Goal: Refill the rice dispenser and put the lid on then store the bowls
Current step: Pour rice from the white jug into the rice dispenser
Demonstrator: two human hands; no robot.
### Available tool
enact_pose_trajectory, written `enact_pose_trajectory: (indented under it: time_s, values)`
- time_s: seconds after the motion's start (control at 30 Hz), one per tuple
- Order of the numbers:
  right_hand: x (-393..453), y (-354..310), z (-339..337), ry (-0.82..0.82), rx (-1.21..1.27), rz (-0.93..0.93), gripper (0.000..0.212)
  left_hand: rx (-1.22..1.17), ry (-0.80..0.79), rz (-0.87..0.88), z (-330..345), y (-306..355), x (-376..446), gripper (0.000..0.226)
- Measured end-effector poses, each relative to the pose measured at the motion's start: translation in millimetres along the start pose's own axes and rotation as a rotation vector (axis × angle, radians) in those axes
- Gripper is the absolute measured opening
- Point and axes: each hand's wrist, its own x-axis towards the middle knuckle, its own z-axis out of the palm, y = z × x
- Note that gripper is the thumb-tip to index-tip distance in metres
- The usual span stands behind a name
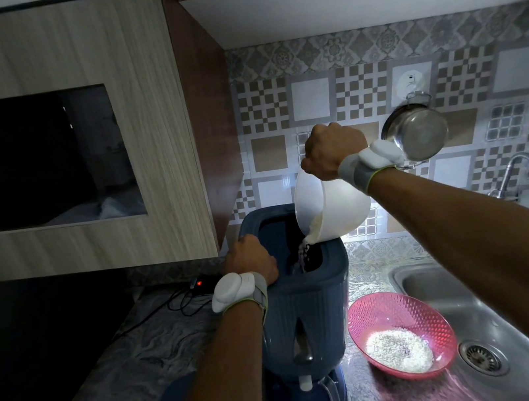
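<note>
At the kitchen tabletop (161, 348), seen from my head camera, I am partway through the refill: my right hand (331, 151) grips the rim of a white bowl (334, 210), tipped steeply so that rice (305, 249) streams into the open top of the blue rice dispenser (307, 304), which stands just left of the sink (501, 301). My left hand (251, 258) rests on the dispenser's near left rim, fingers curled over its edge, steadying it. A pink bowl (395, 314) holding more rice waits on the tabletop beside the dispenser's base; by my reckoning it goes in next, once the white bowl is emptied and set down. No lid can be made out. My right arm reaches high from the right, wrist bent downward; my left forearm runs straight ahead.
</note>
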Motion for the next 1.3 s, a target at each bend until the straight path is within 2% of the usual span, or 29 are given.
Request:
enact_pose_trajectory:
  time_s: [0.53, 1.3]
  values:
    - [1, -1, -1, -0.016, -0.009, -0.007, 0.022, -0.069, 0.018, 0.004, 6, -3, 5, 0.016]
    - [6, 3, 8, 0.009, -0.009, 0.005, 0.022, -0.029, 0.005, 0.004, 6, -4, 5, 0.019]
